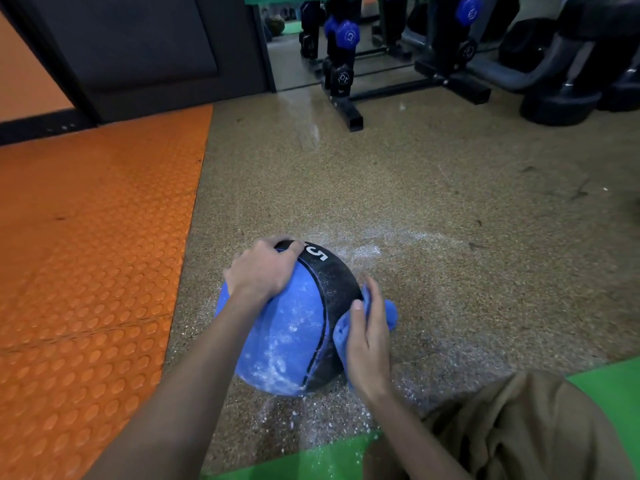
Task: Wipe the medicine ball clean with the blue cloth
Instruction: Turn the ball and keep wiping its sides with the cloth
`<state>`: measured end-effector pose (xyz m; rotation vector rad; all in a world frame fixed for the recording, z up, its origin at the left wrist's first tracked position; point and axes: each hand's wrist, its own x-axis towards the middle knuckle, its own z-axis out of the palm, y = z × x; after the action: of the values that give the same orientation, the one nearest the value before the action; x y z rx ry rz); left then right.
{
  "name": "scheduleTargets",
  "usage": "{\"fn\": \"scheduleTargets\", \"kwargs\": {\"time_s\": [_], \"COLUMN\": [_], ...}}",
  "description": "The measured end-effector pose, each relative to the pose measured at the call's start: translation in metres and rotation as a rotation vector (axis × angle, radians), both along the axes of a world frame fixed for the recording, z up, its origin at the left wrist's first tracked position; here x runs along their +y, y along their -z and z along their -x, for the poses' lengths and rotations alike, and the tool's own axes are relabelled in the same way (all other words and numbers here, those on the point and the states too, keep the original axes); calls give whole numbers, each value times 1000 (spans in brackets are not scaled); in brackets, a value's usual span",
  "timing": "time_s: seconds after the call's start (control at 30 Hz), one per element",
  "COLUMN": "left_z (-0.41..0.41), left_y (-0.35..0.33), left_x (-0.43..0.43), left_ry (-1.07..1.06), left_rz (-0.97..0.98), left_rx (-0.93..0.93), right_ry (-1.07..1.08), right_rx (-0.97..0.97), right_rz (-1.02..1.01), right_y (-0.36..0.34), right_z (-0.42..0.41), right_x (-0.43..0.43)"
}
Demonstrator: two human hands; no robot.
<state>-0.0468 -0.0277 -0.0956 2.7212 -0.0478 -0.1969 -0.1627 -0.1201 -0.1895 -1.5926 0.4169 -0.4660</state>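
Head view: the medicine ball sits on the speckled floor, close to that floor's near edge where the green mat begins, and just beside the edge it shares with the orange studded mat on the left. The left hand lies over the top of the ball with its fingers curled down round the far side, gripping it to steady it. The right hand holds the blue cloth bunched between thumb and fingers and presses it against the ball's right flank, on the black band. White powder lies scattered on the floor round the ball, and pale streaks show across the ball's blue panel.

The step in hand looks like the wiping itself, working the right side. Judging by the dusty blue panel, much is left. The next move likely calls for drawing the cloth across that panel, or turning the ball with the left hand to bring the streaks under the cloth. A dumbbell rack stands at the floor's far edge.
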Motion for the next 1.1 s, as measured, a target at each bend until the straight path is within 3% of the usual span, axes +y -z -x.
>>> {"fn": "scheduleTargets", "kwargs": {"time_s": [0.13, 0.37, 0.63, 0.7, 0.77, 0.87, 0.97, 1.03, 1.1], "left_z": [-2, 3, 15, 16, 18, 17, 18, 20, 20], "left_y": [3, 2, -4, -4, -4, -3, -2, 0, 0], "left_x": [12, 12, -11, -16, -18, -17, -15, -15, -19], "left_ry": [-23, -79, -42, -31, -24, -22, -1, 3, -7], "left_rz": [34, 39, -45, -57, -70, -71, -86, -103, -112], "left_rx": [-13, -15, -29, -32, -35, -38, -46, -54, -45], "right_ry": [220, 348, 155, 223, 304, 146, 33, 61, 38], "right_rx": [-111, 74, 173, 172, 83, -201, -227, -180, -81], "right_rz": [-354, -515, -648, -588, -370, 32, 444, 391, 138], "right_y": [8, 23, 35, 32, 19, -13, -19, -18, -17], "right_z": [-17, -28, -27, -25, -16, -3, -16, -31, -42], "right_x": [-8, -12, -11, -12, -7, 10, 11, -3, -23]}}
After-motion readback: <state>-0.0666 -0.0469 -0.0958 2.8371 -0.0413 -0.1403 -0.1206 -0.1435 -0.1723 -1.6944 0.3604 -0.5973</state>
